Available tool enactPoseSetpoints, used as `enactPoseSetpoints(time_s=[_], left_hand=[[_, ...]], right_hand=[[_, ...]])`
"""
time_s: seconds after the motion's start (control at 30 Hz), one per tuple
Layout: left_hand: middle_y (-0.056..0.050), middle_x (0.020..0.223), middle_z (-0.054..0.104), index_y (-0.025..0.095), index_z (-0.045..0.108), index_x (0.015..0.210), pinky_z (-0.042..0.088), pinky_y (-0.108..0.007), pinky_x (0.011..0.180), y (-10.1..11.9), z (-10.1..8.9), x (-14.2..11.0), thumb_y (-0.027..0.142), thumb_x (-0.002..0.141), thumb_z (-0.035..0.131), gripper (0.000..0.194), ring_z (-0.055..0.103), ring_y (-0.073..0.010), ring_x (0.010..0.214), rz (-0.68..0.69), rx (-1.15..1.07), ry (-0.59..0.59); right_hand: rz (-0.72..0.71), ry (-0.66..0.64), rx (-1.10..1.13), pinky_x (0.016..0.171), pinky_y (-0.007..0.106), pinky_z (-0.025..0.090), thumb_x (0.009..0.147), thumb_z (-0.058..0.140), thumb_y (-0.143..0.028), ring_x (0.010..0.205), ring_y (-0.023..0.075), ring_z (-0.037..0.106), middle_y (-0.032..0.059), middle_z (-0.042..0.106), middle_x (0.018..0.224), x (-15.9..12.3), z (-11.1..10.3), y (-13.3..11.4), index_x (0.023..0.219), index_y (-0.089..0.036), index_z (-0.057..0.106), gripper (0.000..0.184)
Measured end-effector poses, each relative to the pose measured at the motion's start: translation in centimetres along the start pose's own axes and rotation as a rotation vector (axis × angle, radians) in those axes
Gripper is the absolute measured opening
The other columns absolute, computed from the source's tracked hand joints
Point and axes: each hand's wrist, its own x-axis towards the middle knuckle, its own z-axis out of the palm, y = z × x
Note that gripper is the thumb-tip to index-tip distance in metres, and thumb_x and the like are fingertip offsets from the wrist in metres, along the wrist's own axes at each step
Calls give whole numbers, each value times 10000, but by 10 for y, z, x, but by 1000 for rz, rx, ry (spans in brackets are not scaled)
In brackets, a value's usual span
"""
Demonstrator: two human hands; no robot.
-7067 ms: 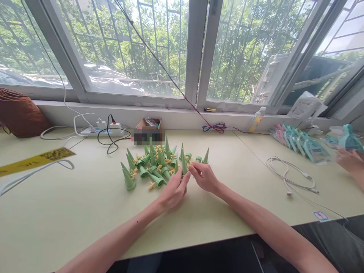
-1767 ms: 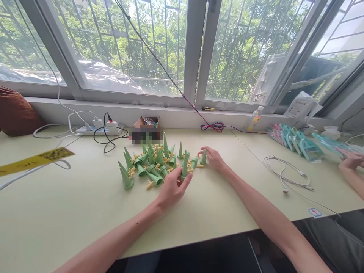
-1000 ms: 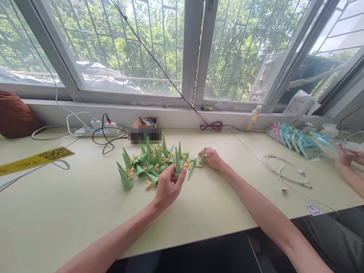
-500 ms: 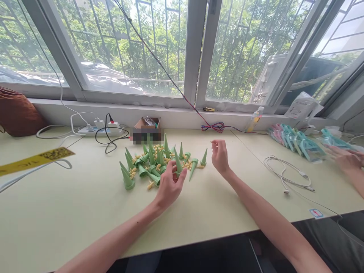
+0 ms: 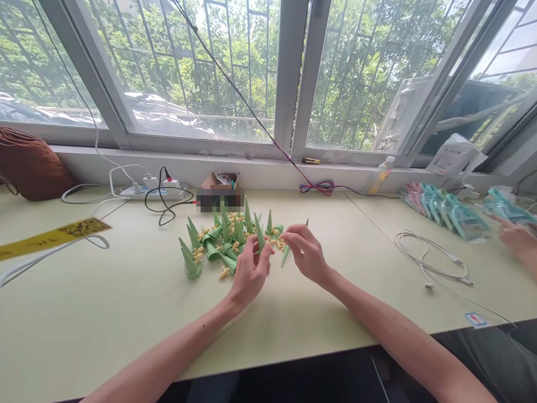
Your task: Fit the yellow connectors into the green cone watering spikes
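Note:
My left hand (image 5: 250, 270) is closed around a green plastic cone-shaped spike (image 5: 259, 234), its tip pointing up. Close on its right, my right hand (image 5: 307, 254) has thumb and fingers pinched together; anything between them is too small or hidden to make out. Below those fingertips lies another green spike (image 5: 286, 256), partly covered by the hand. Only the tip of a further spike (image 5: 307, 223) shows behind my right hand. Several green spikes (image 5: 191, 263), some upright and some lying, are heaped to the left among small yellow valve-like pieces (image 5: 224, 273).
Behind the heap stands a small cardboard box (image 5: 220, 182). A power strip (image 5: 153, 193) with cables is at the back left, near a brown bag (image 5: 33, 165). On the right are a coiled white cable (image 5: 432, 260), bagged teal items (image 5: 465, 218), a bottle (image 5: 381, 176) and another person's hand (image 5: 518, 238).
My right hand moved from beside the upright spike on the right, lifted away, then came left toward my left hand. My left hand keeps its spike, shifted slightly left and lifted.

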Motion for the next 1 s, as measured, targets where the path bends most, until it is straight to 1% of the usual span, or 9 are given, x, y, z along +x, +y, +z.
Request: enactPoseSetpoints(time_s=[0.13,0.3,0.5,0.63,1.0], left_hand=[[-15,915,632,201,465,977,348,-171,371,0,0,0,446,949,504,250,440,-27,412,2,-4,11],[-13,907,627,201,476,1006,357,-170,371,0,0,1,447,948,502,253,447,-30,419,2,4,17],[-4,890,613,208,477,1011,345,-175,364,-2,0,1,448,951,496,249,442,-32,410,3,1,-11],[-1,870,601,207,471,1001,342,-177,364,-2,1,0,450,950,496,249,450,-36,412,-5,-3,-37],[-5,871,602,205,472,995,354,-184,370,-3,0,0,470,943,500,271,463,-43,421,-16,5,-65]], right_hand=[[6,7,1,691,298,542,999,437,-160,858,169,609,70,578,974,0,-2,1,1054,-255,621,214],[12,-14,36,692,286,554,996,436,-159,864,162,612,69,591,996,-1,-1,0,1110,-258,598,222],[32,-48,59,717,279,570,1000,452,-185,876,155,624,71,610,1018,-4,1,1,1135,-251,580,198],[38,-52,74,716,272,574,995,480,-198,833,144,629,67,624,1013,-5,2,0,1128,-249,582,174],[18,-74,95,725,299,580,999,468,-187,802,145,649,64,657,1017,-7,3,-1,1153,-253,583,203]])
